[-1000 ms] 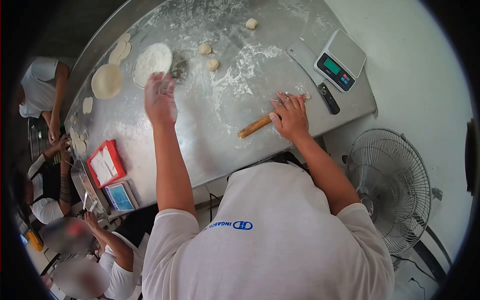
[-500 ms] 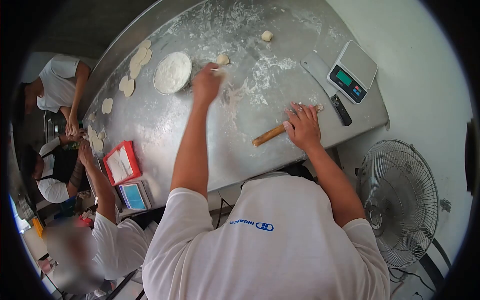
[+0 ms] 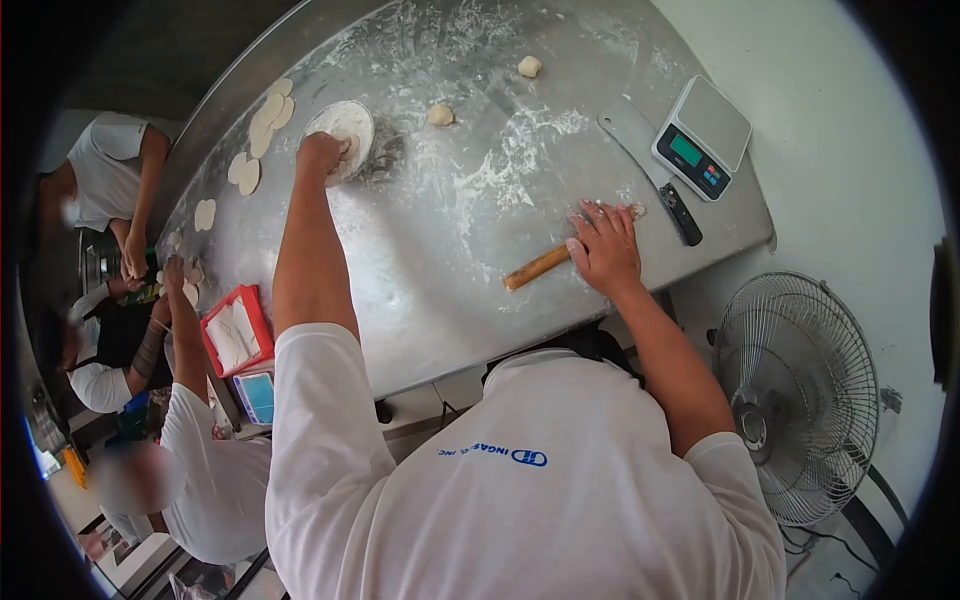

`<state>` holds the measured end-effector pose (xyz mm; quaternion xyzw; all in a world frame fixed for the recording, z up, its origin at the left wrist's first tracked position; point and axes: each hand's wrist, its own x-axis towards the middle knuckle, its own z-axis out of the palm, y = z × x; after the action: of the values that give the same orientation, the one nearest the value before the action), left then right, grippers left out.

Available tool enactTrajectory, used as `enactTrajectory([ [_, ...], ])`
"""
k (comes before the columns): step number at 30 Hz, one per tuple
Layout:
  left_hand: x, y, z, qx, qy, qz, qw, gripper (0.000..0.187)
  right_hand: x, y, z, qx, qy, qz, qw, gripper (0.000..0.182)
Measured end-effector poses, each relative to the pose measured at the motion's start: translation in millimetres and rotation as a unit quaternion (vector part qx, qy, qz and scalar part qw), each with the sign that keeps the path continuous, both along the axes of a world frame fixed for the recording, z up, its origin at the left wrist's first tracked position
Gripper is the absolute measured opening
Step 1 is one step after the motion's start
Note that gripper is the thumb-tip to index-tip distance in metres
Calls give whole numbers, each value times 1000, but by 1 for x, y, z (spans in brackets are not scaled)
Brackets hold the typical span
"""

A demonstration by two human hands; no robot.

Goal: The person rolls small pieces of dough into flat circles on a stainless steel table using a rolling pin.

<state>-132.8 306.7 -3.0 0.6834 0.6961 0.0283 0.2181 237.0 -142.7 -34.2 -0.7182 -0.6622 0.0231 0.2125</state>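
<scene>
My left hand (image 3: 319, 153) reaches into a round bowl of white flour (image 3: 352, 117). Its fingers are closed on a pale dough piece (image 3: 348, 148), partly hidden at the bowl's flour. On the right, my right hand (image 3: 606, 245) lies flat across a wooden rolling pin (image 3: 537, 268), fingers spread, with the pin's far end showing past the fingertips. A small dough ball (image 3: 440, 115) sits on the floured steel table (image 3: 420, 330) to the right of the bowl. Another dough ball (image 3: 530, 67) lies farther back.
A cleaver-like knife (image 3: 648, 165) and a digital scale (image 3: 703, 140) lie at the right. Flat dough rounds (image 3: 265, 122) line the left edge. Near a red tray (image 3: 238, 330) are co-workers' hands (image 3: 178, 275). A fan (image 3: 795, 400) stands beside the table.
My left hand has moved left from beside the dough ball into the flour bowl, carrying the dough piece. My right hand stays on the rolling pin. The view has shifted slightly.
</scene>
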Motion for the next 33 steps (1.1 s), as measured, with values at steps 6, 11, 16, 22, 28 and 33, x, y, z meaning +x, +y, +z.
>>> enactTrajectory([
  [6, 38, -43, -10, 280, -5, -197, 939, 22, 0, -2, 0, 8, -5, -1, 1000, 40],
  [11, 38, -66, 18, 150, -93, -150, 973, 20, 0, -1, 1, 6, -7, -1, 1000, 41],
  [16, 31, -71, 23, 135, -107, -217, 961, 26, 1, -1, -1, 4, -7, 1, 1000, 41],
  [22, 54, -91, 32, 229, -211, -92, 946, 35, 2, 0, -2, -1, -9, 6, 1000, 43],
  [28, 163, -254, 21, -94, -287, -280, 911, 35, -8, -29, 5, -50, -33, 24, 998, 52],
  [33, 174, -316, -11, -145, -266, -278, 912, 31, -22, 2, 13, -98, -62, -20, 993, 64],
])
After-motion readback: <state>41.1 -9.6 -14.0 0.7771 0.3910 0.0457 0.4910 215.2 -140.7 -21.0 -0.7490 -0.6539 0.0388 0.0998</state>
